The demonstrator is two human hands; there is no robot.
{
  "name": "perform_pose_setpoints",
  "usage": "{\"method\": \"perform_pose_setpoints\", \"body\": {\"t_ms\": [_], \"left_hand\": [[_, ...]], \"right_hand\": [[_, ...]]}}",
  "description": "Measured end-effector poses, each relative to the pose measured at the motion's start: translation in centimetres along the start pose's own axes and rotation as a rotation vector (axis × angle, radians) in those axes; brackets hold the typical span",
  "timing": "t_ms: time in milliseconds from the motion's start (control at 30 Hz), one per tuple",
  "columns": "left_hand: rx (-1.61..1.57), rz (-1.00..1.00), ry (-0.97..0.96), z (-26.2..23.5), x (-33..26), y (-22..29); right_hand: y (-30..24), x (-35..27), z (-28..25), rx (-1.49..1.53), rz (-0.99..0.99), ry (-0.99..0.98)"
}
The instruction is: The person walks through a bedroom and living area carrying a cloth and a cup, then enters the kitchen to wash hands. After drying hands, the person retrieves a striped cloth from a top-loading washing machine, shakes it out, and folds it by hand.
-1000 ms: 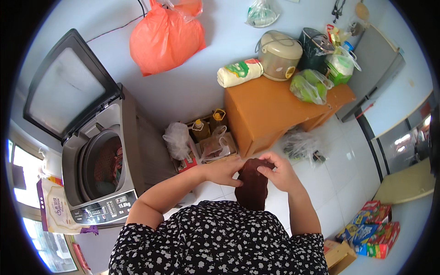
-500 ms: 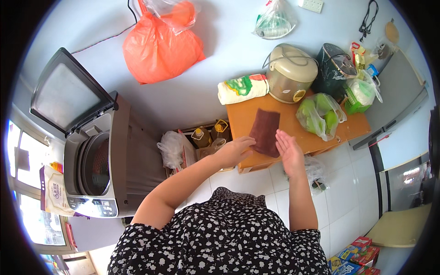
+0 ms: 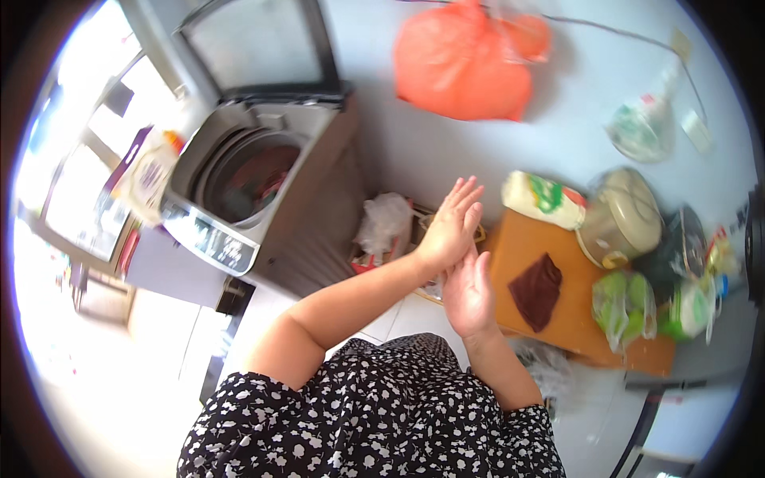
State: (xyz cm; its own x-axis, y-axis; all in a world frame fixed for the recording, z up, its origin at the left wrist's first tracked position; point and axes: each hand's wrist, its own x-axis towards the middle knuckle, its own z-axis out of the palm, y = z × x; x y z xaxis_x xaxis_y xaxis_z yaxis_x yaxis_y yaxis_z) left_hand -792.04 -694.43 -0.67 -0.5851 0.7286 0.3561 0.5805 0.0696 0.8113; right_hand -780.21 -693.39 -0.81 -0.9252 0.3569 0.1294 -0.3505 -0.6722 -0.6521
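Now both hands are up in front of the person, empty, fingers straight and spread, neither grip closed on anything. Left hand reaches across with its palm facing down and its fingertips toward the wall; right hand sits just under it, palm turned inward, the two touching or nearly touching near the left wrist. Just beside the right hand, to its right, a folded dark brown cloth lies flat on the orange worktop, apart from both hands. Farther back on that worktop: a white and green packet lying on its side by the wall, a beige rice cooker, green-filled clear bags, more bags and bottles crowded at the far end, blurred. Orange plastic bag hangs on the pale wall above; a smaller clear bag hangs farther right. To the left, a top-loading washing machine, lid up, reddish laundry visible in the drum. Between machine and worktop, on the floor, a crumpled white plastic bag and some jars, partly hidden behind the left hand. Person wears a black dress with small white flowers. White tiled floor below.
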Motion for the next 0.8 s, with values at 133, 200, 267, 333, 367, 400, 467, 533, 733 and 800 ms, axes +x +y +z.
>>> {"method": "perform_pose_setpoints", "body": {"t_ms": [133, 200, 267, 333, 367, 400, 467, 533, 733, 800], "left_hand": [[0.017, 0.184, 0.216, -5.3, -7.4, -0.5], [0.05, 0.203, 0.078, -8.6, -12.2, 0.2], [-0.284, 0.209, -0.041, -12.8, -15.8, 0.6], [-1.122, 0.02, -0.141, -17.6, -18.0, -1.3], [-1.55, -0.113, -0.126, -20.8, -19.2, -1.0], [-1.496, -0.123, -0.038, -24.0, -19.8, -0.8], [-1.837, -0.148, 0.171, -29.1, -21.6, -1.8], [-1.938, -0.096, 0.242, -33.1, -23.3, -3.4], [-0.524, -0.152, 0.226, -37.1, -28.1, -5.7], [-0.203, -0.03, 0.504, -37.2, -29.0, -7.1]], "right_hand": [[4.0, 4.3, 3.6, -0.047, -0.066, -0.068], [5.5, 6.8, 6.3, 0.039, -0.078, -0.086], [7.4, 7.7, 10.2, 0.263, -0.04, -0.203], [10.4, 8.1, 13.1, 0.462, 0.041, -0.242], [11.9, 8.2, 14.8, 0.521, 0.085, -0.246], [13.3, 8.3, 16.4, 0.579, 0.126, -0.244], [16.8, 8.6, 19.4, 0.591, 0.204, -0.222], [19.6, 8.8, 22.4, 0.608, 0.285, -0.22], [30.6, 8.9, 29.4, 0.012, 0.178, -0.314], [33.4, 7.6, 32.2, -0.17, 0.139, -0.394]]}}
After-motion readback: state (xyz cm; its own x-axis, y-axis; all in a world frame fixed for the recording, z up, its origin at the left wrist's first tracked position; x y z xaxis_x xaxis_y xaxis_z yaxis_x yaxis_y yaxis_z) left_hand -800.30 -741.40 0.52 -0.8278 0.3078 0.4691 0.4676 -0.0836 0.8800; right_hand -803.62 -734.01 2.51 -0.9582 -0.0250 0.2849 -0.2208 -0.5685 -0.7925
